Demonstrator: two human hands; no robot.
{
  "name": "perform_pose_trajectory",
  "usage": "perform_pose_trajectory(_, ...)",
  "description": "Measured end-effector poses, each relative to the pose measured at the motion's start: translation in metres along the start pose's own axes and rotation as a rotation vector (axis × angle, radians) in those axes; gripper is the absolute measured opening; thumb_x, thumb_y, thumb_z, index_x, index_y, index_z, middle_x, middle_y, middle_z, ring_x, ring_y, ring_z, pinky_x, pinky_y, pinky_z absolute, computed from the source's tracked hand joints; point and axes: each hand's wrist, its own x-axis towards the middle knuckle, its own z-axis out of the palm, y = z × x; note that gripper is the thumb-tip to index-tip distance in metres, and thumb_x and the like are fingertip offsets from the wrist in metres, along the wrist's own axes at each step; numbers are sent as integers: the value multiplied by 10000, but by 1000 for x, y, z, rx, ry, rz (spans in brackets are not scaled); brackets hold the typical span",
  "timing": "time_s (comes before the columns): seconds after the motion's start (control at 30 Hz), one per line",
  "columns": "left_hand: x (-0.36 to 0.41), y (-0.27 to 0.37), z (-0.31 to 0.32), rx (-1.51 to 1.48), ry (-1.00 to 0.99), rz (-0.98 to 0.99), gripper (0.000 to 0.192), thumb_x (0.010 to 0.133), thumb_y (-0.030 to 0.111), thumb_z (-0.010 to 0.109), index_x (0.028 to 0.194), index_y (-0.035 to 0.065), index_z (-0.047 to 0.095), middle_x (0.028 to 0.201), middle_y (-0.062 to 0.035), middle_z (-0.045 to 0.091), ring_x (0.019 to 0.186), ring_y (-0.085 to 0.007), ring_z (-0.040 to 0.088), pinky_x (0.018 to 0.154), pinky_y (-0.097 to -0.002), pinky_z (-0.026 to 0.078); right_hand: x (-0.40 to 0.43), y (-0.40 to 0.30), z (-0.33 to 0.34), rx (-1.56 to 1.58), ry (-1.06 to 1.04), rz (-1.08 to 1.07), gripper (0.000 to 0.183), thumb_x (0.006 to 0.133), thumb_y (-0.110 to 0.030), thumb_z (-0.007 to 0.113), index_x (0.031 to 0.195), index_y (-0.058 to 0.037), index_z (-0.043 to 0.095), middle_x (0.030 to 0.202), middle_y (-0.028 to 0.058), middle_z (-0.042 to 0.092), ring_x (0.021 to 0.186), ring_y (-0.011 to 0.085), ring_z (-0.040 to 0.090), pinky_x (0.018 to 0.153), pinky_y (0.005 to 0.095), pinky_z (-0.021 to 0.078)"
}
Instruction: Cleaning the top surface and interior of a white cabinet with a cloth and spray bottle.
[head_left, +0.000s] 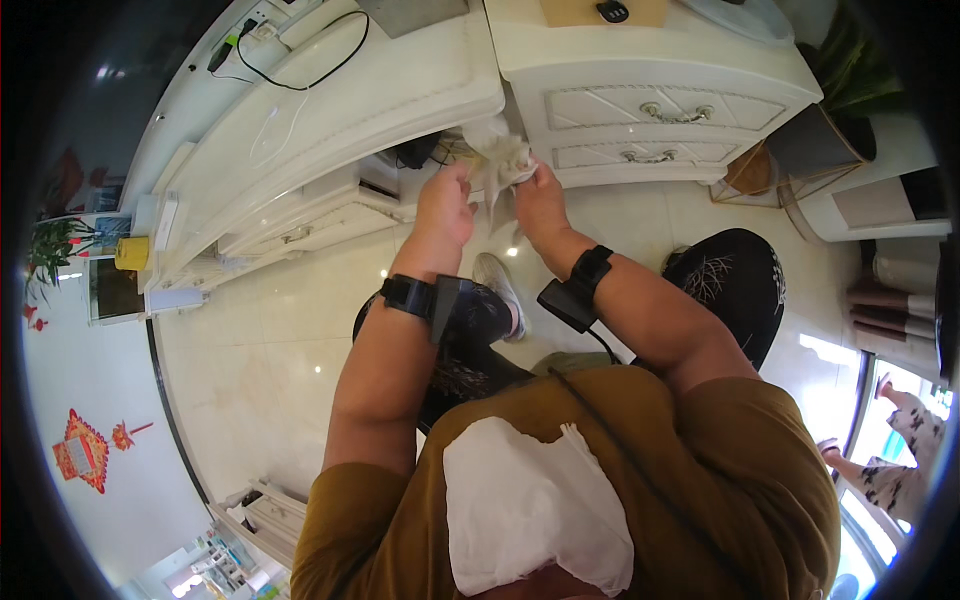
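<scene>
A crumpled pale cloth (507, 156) hangs in front of the gap between two white cabinets. My right hand (541, 199) grips the cloth at its right side. Close to its left edge is my left hand (447, 204), fingers bent; whether they touch the cloth is hard to see. Behind the hands, an open compartment of the long white TV cabinet (390, 94) holds a dark object (417, 151) and some cables. To the right stands a white drawer cabinet (667, 105) with ornate metal handles. Both wrists wear black strapped devices.
A black cable (367, 37) lies on the long cabinet's top near a power strip. At right are a grey planter (829, 142) and a gold wire frame. My shoe (495, 281) rests on the glossy tiled floor (247, 375). Another person's legs (892, 457) show at far right.
</scene>
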Motion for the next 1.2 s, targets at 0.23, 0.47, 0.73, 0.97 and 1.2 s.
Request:
perform_pose_trajectory(0.23,69,-3,-27,-239,-92,-13,199,925,228,492,1071,137,592,1128,-10,604,1012,-209,516,894,-444,370,44,10,57,-745,315,-553,746,807,-192,702,1398,56,319,1368,298,400,1270,448,387,1081,461,311)
perform_pose_trajectory(0.47,58,-3,-7,-117,-56,130,234,944,289,500,1127,161,573,1139,14,596,1079,-174,496,914,-499,336,84,9,50,-631,286,-321,578,733,-166,746,1210,48,502,1182,234,551,1153,428,462,1017,480,365)
perform_pose_trajectory(0.73,43,2,5,-96,-94,85,404,944,370,515,1268,129,503,1383,-9,465,1256,-207,383,1051,-501,208,58,9,22,-622,281,-468,290,835,-106,640,1093,17,593,1181,256,568,1092,406,546,888,451,447)
perform_pose_trajectory(0.97,28,8,12,-181,29,120,366,987,327,465,1239,66,517,1300,-67,543,1179,-218,492,1025,-448,334,14,-19,36,-147,108,-147,378,864,-50,573,1230,23,517,1229,253,527,1153,417,494,995,436,397)
perform_pose_trajectory(1.2,21,19,16,-250,35,119,352,1016,332,419,1185,50,546,1186,-74,614,1112,-199,544,989,-409,375,67,-24,48,-479,94,-357,434,855,-18,529,1266,106,462,1349,321,408,1236,491,392,1109,462,286)
